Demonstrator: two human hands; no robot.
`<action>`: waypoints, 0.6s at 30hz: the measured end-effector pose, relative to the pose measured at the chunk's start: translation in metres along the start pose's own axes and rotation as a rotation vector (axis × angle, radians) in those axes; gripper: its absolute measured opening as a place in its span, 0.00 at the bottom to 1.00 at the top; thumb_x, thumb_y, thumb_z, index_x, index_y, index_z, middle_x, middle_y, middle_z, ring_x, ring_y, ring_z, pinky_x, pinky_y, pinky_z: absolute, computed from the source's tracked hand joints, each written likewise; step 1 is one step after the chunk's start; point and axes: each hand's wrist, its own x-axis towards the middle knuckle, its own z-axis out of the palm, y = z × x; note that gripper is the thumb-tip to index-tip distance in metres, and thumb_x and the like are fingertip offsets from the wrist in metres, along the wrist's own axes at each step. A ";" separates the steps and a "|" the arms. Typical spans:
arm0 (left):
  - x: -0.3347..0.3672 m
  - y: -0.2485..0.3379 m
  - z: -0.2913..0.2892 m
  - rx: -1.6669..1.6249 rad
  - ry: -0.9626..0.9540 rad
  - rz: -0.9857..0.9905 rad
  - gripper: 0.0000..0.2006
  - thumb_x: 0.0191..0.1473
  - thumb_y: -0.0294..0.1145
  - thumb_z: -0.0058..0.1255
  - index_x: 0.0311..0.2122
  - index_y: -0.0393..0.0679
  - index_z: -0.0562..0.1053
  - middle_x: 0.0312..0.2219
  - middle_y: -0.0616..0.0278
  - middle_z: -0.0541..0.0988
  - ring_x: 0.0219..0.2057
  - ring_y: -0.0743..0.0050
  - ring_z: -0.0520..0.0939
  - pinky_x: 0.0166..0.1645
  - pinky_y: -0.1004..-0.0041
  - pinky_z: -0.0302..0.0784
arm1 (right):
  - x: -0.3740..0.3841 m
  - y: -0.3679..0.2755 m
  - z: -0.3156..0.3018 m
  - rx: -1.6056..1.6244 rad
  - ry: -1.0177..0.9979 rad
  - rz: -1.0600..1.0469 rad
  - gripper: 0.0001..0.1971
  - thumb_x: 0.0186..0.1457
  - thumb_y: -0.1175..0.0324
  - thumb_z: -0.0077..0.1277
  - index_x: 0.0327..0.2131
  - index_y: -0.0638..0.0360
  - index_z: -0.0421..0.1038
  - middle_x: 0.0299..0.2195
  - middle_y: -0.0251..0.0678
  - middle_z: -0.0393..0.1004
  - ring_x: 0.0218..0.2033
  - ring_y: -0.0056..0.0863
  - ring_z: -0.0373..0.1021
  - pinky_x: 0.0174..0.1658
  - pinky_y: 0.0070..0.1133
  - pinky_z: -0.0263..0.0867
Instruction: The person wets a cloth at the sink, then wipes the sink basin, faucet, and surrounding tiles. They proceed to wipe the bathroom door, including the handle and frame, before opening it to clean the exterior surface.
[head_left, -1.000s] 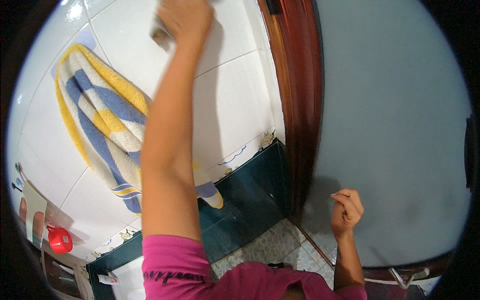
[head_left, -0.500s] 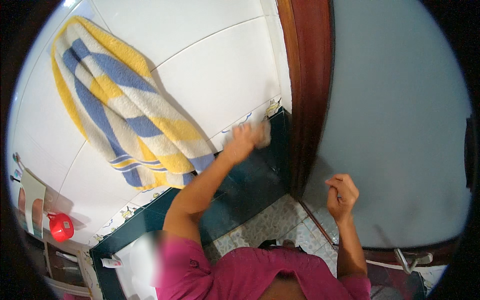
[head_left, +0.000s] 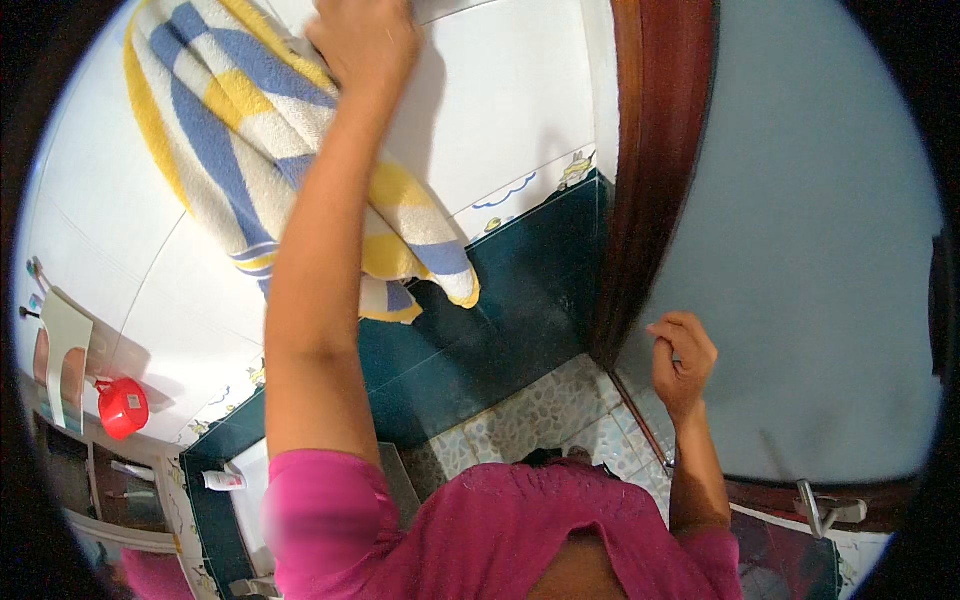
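Observation:
High on the white tiled wall, my left hand point(head_left: 368, 42) is closed, its back toward me. What its fingers hold is mostly hidden; a greyish bit shows at the fingers' edge. A striped towel point(head_left: 235, 110) in yellow, blue and cream hangs beside that hand, partly covered by my forearm. In front of the grey door point(head_left: 800, 250), my right hand point(head_left: 685, 360) is raised with fingers curled in. Nothing shows in it.
Dark green tiles point(head_left: 500, 310) line the lower wall. The brown door frame point(head_left: 660, 150) stands to the right, a metal door handle point(head_left: 822, 510) low on the door. At left are a red cup point(head_left: 123, 408), a mirrored shelf point(head_left: 65, 350) and a white tube point(head_left: 224, 481).
My left hand has moved up and left, from the border tiles near the door frame to the upper wall beside the towel. The right hand stays curled at nearly the same place.

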 end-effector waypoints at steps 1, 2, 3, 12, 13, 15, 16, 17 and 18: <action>-0.043 -0.012 0.005 0.024 -0.138 0.026 0.22 0.44 0.26 0.44 0.45 0.65 0.69 0.50 0.67 0.67 0.40 0.50 0.71 0.38 0.55 0.66 | 0.000 -0.004 0.006 0.026 -0.006 -0.013 0.09 0.35 0.86 0.45 0.24 0.63 0.71 0.24 0.41 0.69 0.22 0.31 0.68 0.24 0.20 0.63; -0.081 -0.004 0.011 -0.068 -0.059 0.061 0.23 0.45 0.26 0.42 0.47 0.66 0.68 0.51 0.66 0.66 0.41 0.48 0.71 0.42 0.56 0.64 | 0.000 -0.004 0.008 0.031 -0.009 -0.022 0.10 0.35 0.86 0.45 0.24 0.63 0.71 0.24 0.41 0.70 0.22 0.31 0.68 0.24 0.20 0.63; -0.118 0.005 0.003 -0.133 -0.185 0.056 0.26 0.44 0.25 0.42 0.49 0.67 0.66 0.53 0.66 0.64 0.41 0.45 0.70 0.44 0.55 0.62 | 0.000 -0.005 0.012 0.031 -0.018 -0.026 0.10 0.35 0.85 0.45 0.24 0.63 0.71 0.24 0.40 0.70 0.22 0.31 0.68 0.24 0.20 0.63; -0.310 -0.033 -0.082 -0.170 -0.922 0.503 0.31 0.44 0.23 0.41 0.55 0.64 0.59 0.58 0.74 0.53 0.46 0.53 0.64 0.41 0.59 0.61 | -0.022 -0.018 0.026 0.059 -0.098 -0.046 0.09 0.34 0.85 0.46 0.23 0.62 0.70 0.23 0.39 0.69 0.21 0.32 0.67 0.23 0.21 0.63; -0.316 -0.035 -0.084 -0.196 -0.984 0.535 0.30 0.45 0.24 0.41 0.55 0.64 0.59 0.58 0.74 0.53 0.46 0.53 0.64 0.42 0.58 0.61 | -0.026 -0.016 0.023 0.044 -0.094 -0.048 0.09 0.34 0.85 0.46 0.23 0.62 0.70 0.23 0.39 0.69 0.21 0.32 0.67 0.22 0.21 0.62; -0.329 -0.039 -0.087 -0.227 -1.032 0.636 0.28 0.46 0.26 0.40 0.55 0.62 0.59 0.58 0.74 0.53 0.47 0.53 0.63 0.43 0.57 0.61 | -0.036 -0.014 0.013 0.004 -0.074 -0.037 0.09 0.34 0.85 0.46 0.23 0.62 0.70 0.23 0.40 0.69 0.21 0.32 0.67 0.22 0.21 0.62; -0.338 -0.043 -0.088 -0.227 -1.026 0.707 0.27 0.46 0.27 0.40 0.54 0.61 0.60 0.58 0.73 0.53 0.46 0.53 0.63 0.43 0.57 0.61 | -0.044 -0.013 0.009 -0.010 -0.060 -0.019 0.09 0.34 0.85 0.46 0.23 0.63 0.70 0.23 0.40 0.69 0.21 0.32 0.67 0.22 0.21 0.62; -0.349 -0.046 -0.088 -0.229 -1.018 0.780 0.26 0.47 0.28 0.40 0.54 0.60 0.60 0.58 0.73 0.54 0.46 0.52 0.63 0.44 0.57 0.61 | -0.052 -0.013 0.004 -0.027 -0.045 -0.001 0.08 0.34 0.85 0.46 0.23 0.63 0.70 0.23 0.40 0.69 0.20 0.32 0.67 0.22 0.21 0.62; -0.363 -0.050 -0.088 -0.257 -1.018 0.816 0.23 0.47 0.29 0.39 0.52 0.57 0.63 0.57 0.71 0.55 0.47 0.52 0.63 0.44 0.55 0.60 | -0.061 -0.013 0.000 -0.054 -0.034 0.039 0.08 0.34 0.85 0.46 0.23 0.63 0.70 0.23 0.40 0.69 0.21 0.32 0.67 0.22 0.21 0.62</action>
